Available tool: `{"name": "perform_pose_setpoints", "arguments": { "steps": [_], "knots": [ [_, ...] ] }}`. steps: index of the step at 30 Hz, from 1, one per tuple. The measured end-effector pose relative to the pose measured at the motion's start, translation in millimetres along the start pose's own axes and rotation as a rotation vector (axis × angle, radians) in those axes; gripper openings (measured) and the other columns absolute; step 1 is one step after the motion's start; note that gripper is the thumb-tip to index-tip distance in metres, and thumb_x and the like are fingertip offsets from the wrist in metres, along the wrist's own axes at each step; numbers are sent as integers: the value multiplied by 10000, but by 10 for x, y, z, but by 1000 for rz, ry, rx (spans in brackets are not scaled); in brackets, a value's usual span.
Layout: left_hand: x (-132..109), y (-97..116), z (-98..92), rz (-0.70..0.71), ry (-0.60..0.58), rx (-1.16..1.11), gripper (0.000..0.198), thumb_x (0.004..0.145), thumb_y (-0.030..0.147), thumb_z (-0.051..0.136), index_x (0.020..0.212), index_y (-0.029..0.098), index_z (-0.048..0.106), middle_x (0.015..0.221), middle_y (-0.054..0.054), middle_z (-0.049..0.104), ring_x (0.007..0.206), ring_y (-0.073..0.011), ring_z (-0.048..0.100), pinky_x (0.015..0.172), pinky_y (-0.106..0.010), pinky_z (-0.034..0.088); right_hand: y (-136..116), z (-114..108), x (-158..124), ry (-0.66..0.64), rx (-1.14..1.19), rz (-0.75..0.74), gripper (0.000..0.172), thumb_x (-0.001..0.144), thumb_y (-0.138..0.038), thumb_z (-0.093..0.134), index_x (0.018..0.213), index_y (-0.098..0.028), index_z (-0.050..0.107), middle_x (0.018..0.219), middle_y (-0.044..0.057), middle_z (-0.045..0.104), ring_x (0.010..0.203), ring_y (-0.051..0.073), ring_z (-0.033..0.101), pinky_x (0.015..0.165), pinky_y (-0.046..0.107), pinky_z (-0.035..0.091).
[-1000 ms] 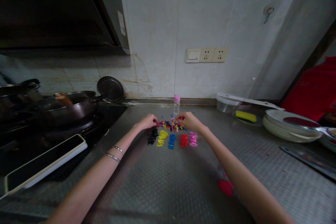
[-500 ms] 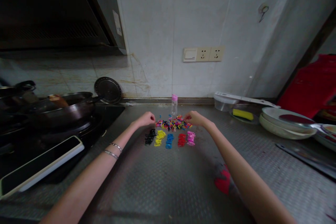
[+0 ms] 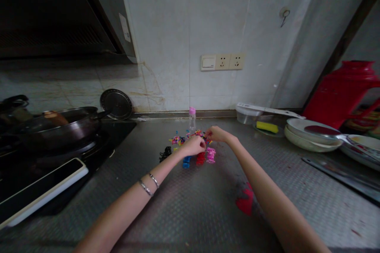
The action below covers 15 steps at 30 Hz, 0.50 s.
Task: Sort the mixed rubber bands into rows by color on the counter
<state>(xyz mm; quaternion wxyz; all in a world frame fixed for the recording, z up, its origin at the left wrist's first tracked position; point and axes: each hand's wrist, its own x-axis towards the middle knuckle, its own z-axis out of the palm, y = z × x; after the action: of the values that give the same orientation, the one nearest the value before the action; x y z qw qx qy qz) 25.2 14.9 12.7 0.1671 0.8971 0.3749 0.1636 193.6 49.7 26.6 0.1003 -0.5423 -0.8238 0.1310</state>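
Observation:
Small loops that look like rubber hair bands lie on the metal counter, with a mixed-colour pile (image 3: 178,140) at the back. In front of it stand sorted rows: black bands (image 3: 165,153), blue bands (image 3: 186,162), red bands (image 3: 200,159) and pink bands (image 3: 211,155). My left forearm hides most of the yellow ones. Closed in a pinch, my left hand (image 3: 194,146) is just above the red row, its fingertips too small to show what they hold. My right hand (image 3: 216,133) pinches at the right end of the pile; anything in its fingers is hidden.
A clear bottle with a pink cap (image 3: 192,118) stands behind the pile. Left are a phone-like device (image 3: 44,189) and a pan (image 3: 59,126) on the stove. To the right sit a yellow sponge (image 3: 267,127), bowls (image 3: 308,138), a knife (image 3: 341,180) and a red flask (image 3: 344,91).
My left hand has moved right, from the pile's left end across to the red row. My right hand stays at the pile's right end. The view has turned slightly right.

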Motion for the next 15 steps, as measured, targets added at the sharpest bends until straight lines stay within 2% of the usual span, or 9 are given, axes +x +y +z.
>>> {"name": "perform_pose_setpoints", "arguments": {
  "steps": [4,8,12,15],
  "knots": [
    [36,129,159,-17,30,24,183,688,185,521,743,148,691,712,-47,668,633,-126,564,632,-219,405,41,-29,-16,-39,-43,0,280,648,-74,501,834,-136,700,790,57,687,706,135,602,565,160,391],
    [49,154,237,-46,38,25,196,700,215,521,773,156,694,735,-50,673,637,-127,566,627,-219,406,65,-48,-41,-95,-83,63,227,653,-108,545,817,-133,699,784,77,684,713,147,608,535,162,381],
    [47,155,222,-21,-6,9,220,709,218,506,795,153,698,745,-49,678,637,-126,566,618,-211,400,105,-27,-51,-95,-141,167,220,656,-152,573,836,-141,698,781,85,680,713,157,611,517,166,369],
    [18,130,127,34,-25,-29,230,708,199,496,796,136,698,739,-50,679,626,-120,560,619,-206,393,164,14,-26,-106,-134,133,241,647,-132,558,840,-159,699,768,60,679,699,139,603,522,161,364]
  ]
}}
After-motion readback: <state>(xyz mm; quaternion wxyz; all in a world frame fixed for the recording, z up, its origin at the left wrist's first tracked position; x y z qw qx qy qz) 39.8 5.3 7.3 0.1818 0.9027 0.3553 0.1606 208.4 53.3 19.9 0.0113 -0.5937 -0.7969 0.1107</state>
